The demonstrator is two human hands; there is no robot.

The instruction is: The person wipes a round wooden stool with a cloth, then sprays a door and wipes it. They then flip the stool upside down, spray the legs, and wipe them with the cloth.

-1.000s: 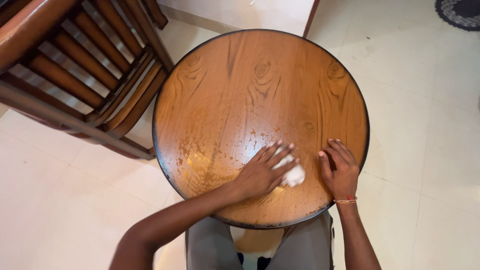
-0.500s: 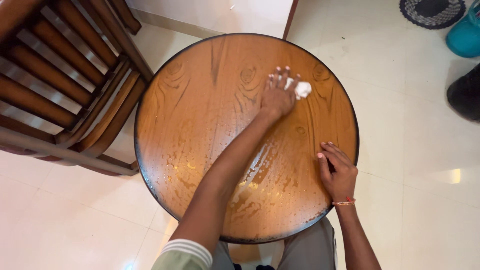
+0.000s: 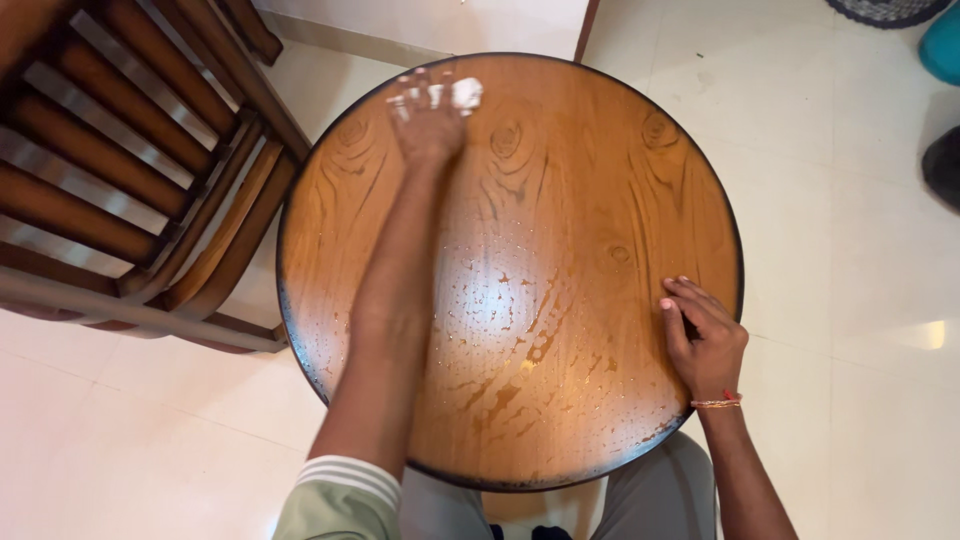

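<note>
A round wooden table [image 3: 600, 180] with a dark rim fills the middle of the view, its top wet with droplets and streaks. My left hand [image 3: 425, 120] is stretched to the far left edge of the top, pressing a small white cloth [image 3: 466, 94] flat under the fingers. My right hand [image 3: 703, 338] lies flat on the near right part of the table, fingers spread slightly, holding nothing. A thin bracelet circles that wrist.
A wooden slatted chair [image 3: 120, 170] stands close to the table's left side. Pale floor tiles [image 3: 860, 300] surround the table. A teal object [image 3: 943, 45] and a dark shape [image 3: 945, 165] sit at the right edge. My grey-trousered knees [image 3: 650, 490] are under the near rim.
My left hand has swept the white cloth from the near middle of the table up to the far side and then left to the far left edge. My right hand stayed planted.
</note>
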